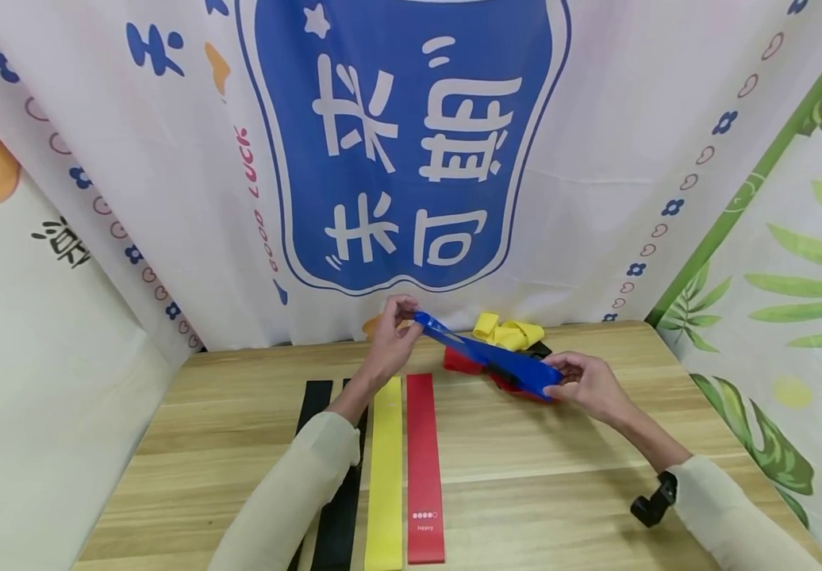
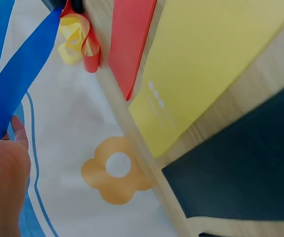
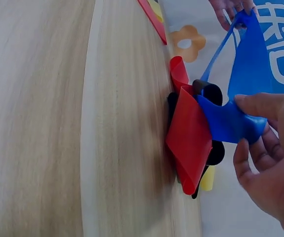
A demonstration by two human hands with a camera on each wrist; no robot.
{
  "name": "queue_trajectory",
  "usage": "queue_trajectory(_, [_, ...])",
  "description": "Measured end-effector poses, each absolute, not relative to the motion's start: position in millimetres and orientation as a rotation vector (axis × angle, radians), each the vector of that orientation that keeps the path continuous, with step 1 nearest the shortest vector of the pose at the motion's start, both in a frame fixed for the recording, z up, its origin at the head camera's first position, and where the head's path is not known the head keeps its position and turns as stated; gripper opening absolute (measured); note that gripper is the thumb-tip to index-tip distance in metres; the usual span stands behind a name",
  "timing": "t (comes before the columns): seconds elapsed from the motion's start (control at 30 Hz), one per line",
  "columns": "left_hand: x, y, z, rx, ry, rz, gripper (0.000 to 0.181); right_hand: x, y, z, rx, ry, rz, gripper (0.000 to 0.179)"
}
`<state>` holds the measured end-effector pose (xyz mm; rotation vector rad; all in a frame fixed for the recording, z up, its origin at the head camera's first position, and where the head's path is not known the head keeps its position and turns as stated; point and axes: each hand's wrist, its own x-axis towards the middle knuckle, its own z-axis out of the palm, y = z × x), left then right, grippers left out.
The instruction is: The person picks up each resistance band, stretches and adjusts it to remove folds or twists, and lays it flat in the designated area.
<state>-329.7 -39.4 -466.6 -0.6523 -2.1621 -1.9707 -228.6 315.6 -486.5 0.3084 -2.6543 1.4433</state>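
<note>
A blue resistance band loop (image 1: pixel 482 349) is stretched between both hands above the back of the table. My left hand (image 1: pixel 397 337) pinches its upper left end; in the left wrist view, the band (image 2: pixel 20 69) runs away from the fingers in two strips. At the lower right end, my right hand (image 1: pixel 585 385) holds the band between thumb and fingers. The right wrist view shows the band's end (image 3: pixel 230 121) curling inside that hand (image 3: pixel 275 158). Just below and behind it lies a loose pile of bands, with a red band (image 3: pixel 191 138), a black band and a yellow band (image 1: pixel 511 331).
Flat bands lie side by side on the wooden table (image 1: pixel 525 492): a red band (image 1: pixel 425 476) marked Heavy, a yellow band (image 1: pixel 385 484) and black bands (image 1: pixel 336 523) partly under the left forearm. A printed curtain (image 1: pixel 597 159) hangs along the table's back edge.
</note>
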Motion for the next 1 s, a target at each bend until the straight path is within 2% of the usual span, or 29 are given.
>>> queue_trajectory(0.4, [-321,-58,-452,-0.695,-2.216,-1.837,0.036,-231,310,-478,0.274,-2.469,1.336,0.016])
queue_trajectory(1.0, [-305,-85,-458,-0.813,-2.487,-1.660,0.045,-233,315,-480,0.086,-2.435,1.335,0.016])
